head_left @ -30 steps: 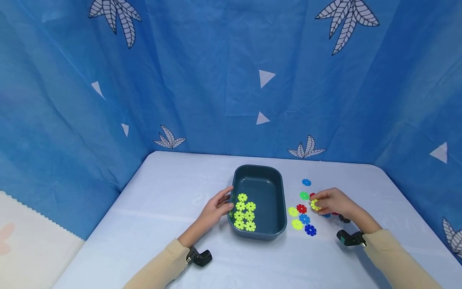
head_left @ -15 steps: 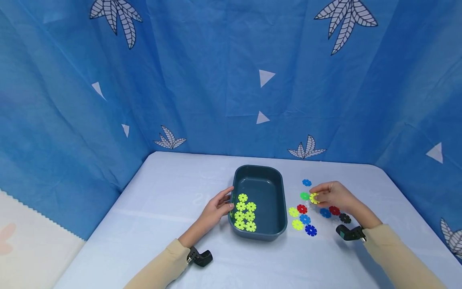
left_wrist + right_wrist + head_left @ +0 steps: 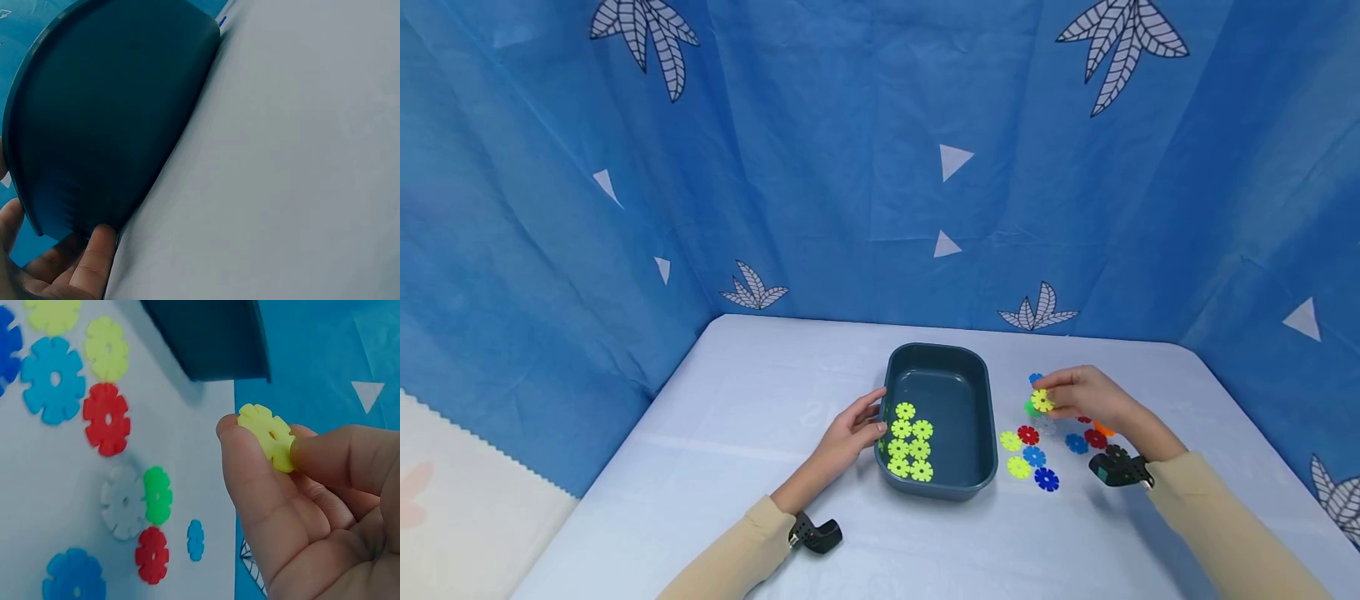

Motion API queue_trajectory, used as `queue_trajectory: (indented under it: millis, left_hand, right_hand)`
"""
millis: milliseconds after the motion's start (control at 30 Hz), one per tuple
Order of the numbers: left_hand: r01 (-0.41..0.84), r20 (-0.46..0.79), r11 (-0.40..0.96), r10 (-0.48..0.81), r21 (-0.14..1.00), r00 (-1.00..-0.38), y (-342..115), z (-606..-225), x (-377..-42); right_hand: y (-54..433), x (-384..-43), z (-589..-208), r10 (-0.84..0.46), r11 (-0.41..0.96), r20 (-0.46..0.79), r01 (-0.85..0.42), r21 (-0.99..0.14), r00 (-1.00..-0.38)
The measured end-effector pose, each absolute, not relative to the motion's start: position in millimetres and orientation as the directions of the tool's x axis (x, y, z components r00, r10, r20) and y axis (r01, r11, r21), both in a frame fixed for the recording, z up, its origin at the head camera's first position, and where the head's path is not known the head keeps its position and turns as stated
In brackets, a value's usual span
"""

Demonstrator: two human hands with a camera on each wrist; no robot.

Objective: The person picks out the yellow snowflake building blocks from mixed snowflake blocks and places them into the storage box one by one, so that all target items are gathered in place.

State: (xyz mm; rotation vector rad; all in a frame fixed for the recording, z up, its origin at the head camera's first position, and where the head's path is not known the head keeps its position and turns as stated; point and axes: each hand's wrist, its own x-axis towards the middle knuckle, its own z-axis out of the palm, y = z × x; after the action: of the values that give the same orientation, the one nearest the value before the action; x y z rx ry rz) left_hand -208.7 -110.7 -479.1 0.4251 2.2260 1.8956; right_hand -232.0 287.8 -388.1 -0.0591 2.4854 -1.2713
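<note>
My right hand (image 3: 1090, 396) pinches a yellow notched plastic building disc (image 3: 265, 434) between thumb and fingers. In the right wrist view the disc is up off the table, and in the head view it overlaps the green disc (image 3: 1030, 408). My left hand (image 3: 846, 433) rests against the left wall of a dark teal plastic bin (image 3: 958, 400), fingers at its rim and side. The left wrist view shows those fingertips (image 3: 100, 244) on the bin's outer wall. Several yellow discs (image 3: 919, 448) lie in neat columns along the left side inside the bin.
Right of the bin lie loose discs: yellow (image 3: 1018, 467), red (image 3: 1027, 435), dark blue (image 3: 1047, 479), light blue (image 3: 1077, 443) and a clear one (image 3: 123, 503). An orange disc (image 3: 1103, 429) lies beside the right wrist. A blue patterned curtain (image 3: 880, 167) hangs behind the white table (image 3: 760, 375).
The right hand has raised the yellow disc from among the loose discs and shifted it slightly left, toward the bin. The left hand and bin have stayed in place.
</note>
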Motion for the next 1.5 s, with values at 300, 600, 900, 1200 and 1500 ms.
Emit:
queue_trajectory:
  millis: [300, 600, 900, 1200, 1500]
  left_hand:
    - [0.099, 0.048, 0.143, 0.326, 0.985, -0.944, -110.2, -481.4, -209.3]
    - [0.098, 0.046, 0.143, 0.328, 0.985, -0.944, -111.1, -482.4, -209.5]
    - [0.095, 0.046, 0.138, 0.325, 0.986, -0.945, -110.9, -481.9, -208.9]
    - [0.091, 0.045, 0.130, 0.326, 0.987, -0.944, -110.4, -480.5, -207.7]
    - [0.096, 0.048, 0.130, 0.328, 0.987, -0.943, -111.0, -480.4, -208.3]
  right_hand:
    - [269.9, -239.5, -377.8, -0.237, 0.559, -0.280, 0.105, -0.822, -0.930]
    - [244.5, -247.2, -371.8, -0.201, 0.553, -0.271, 0.119, -0.825, -0.942]
    - [215.8, -257.2, -367.5, -0.264, 0.510, -0.261, 0.095, -0.855, -0.929]
    - [189.7, -265.8, -370.9, -0.298, 0.493, -0.266, 0.091, -0.865, -0.917]
    - [163.9, -274.0, -372.2, -0.312, 0.493, -0.266, 0.084, -0.866, -0.912]
